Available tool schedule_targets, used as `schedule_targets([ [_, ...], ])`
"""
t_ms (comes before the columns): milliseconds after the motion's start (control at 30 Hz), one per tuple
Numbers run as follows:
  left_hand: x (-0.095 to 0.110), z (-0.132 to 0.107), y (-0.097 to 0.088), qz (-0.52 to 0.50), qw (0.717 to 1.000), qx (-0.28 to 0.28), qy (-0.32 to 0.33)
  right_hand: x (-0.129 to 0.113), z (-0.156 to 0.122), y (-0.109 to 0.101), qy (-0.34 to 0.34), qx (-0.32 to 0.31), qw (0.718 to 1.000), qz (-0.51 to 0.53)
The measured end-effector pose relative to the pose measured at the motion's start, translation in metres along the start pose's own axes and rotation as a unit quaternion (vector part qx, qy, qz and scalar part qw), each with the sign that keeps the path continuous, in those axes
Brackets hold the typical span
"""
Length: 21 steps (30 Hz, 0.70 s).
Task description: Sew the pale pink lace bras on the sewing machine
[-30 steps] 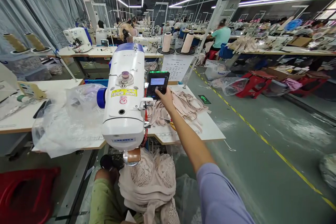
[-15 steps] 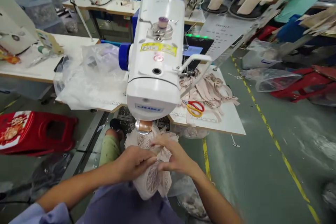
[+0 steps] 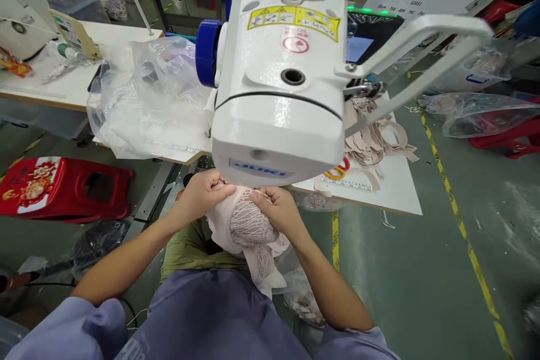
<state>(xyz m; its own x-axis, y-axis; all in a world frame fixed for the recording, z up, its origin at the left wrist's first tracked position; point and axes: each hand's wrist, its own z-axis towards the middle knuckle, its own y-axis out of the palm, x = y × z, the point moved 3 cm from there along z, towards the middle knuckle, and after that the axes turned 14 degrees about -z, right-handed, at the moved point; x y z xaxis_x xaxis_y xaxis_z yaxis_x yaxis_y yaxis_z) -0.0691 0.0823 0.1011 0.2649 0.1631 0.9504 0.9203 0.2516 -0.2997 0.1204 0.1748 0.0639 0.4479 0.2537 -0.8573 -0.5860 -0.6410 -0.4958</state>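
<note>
Both hands work close under the near end of the white JUKI sewing machine (image 3: 278, 107). Left hand (image 3: 202, 194): fingers curled shut, pinching the top edge of the pale pink lace garment (image 3: 248, 225). Right hand (image 3: 276, 208): also closed on the same garment, thumb and fingers pressed to the lace from the right side. The garment sits bunched between the two hands, just below the machine head and over the person's lap, with loose cloth hanging down toward the near side. The needle area is hidden by the machine head.

On the table (image 3: 392, 199), right of the machine: a heap of beige straps (image 3: 375, 135), and scissors (image 3: 337, 171) with yellow and red handles partly tucked under the machine. Left of the machine: a crumpled clear plastic bag (image 3: 143, 107). A blue handwheel (image 3: 206, 53) is on the machine's left flank. A red plastic stool (image 3: 63, 188) is on the floor at left.
</note>
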Motion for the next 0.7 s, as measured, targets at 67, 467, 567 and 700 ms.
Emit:
schedule_targets([
  [67, -0.001, 0.004, 0.000, 0.015, 0.999, 0.025, 0.033, 0.003, 0.007, 0.000, 0.001, -0.007, 1.000, 0.012],
  [467, -0.008, 0.009, 0.004, 0.055, 0.997, 0.022, 0.055, 0.006, 0.016, -0.008, 0.005, 0.001, 0.999, 0.053],
  [567, -0.008, 0.009, 0.002, 0.066, 0.995, 0.026, 0.063, 0.019, 0.014, -0.001, 0.038, 0.010, 0.996, 0.079],
  [700, -0.007, 0.010, -0.003, 0.081, 0.993, 0.035, 0.083, 0.044, -0.001, 0.024, 0.058, -0.022, 0.987, 0.149],
])
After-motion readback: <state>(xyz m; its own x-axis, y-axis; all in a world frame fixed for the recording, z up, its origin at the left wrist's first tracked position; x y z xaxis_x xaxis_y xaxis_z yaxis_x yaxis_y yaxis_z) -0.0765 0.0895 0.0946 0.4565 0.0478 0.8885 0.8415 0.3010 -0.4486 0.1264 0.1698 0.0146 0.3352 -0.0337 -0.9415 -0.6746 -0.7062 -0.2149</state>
